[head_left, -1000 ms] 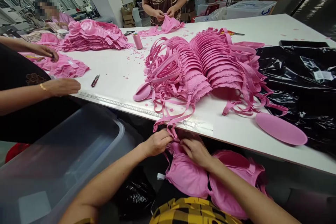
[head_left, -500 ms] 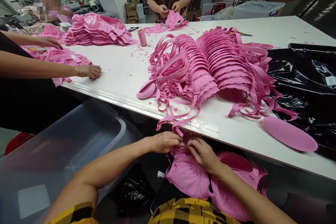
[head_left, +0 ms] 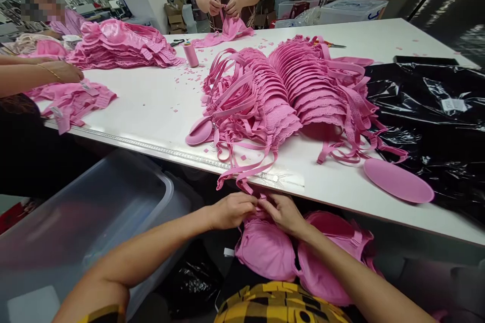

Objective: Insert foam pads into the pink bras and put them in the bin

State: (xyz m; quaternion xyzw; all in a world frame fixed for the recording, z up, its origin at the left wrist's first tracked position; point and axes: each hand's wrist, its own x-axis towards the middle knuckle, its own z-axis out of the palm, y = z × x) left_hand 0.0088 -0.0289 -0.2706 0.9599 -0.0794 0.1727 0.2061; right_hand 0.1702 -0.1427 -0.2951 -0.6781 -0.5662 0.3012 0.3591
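A pink bra (head_left: 265, 252) lies across my lap, below the near edge of the table. My left hand (head_left: 235, 210) is closed in a pinch on the bra's upper part, where a strap runs. Close beside it my right hand (head_left: 284, 213) pinches the same part, thumb and fingers together. What exactly lies between the fingertips is too small to make out. Just above my hands, loose pink straps (head_left: 250, 169) hang over the table edge. They belong to a big row of nested pink bras (head_left: 291, 86) standing on the table.
On the white table (head_left: 151, 96) are a pink pad (head_left: 397, 180), a black plastic bag (head_left: 447, 111), a thread spool (head_left: 190, 54) and a pile of bras (head_left: 125, 45). A clear bin (head_left: 113, 202) stands at my left. Co-workers handle pink garments at the left and across the table.
My view has turned slightly right, so things sit further left. My hands stay together at the bra. The co-worker at the left has drawn a hand back to the garment there.
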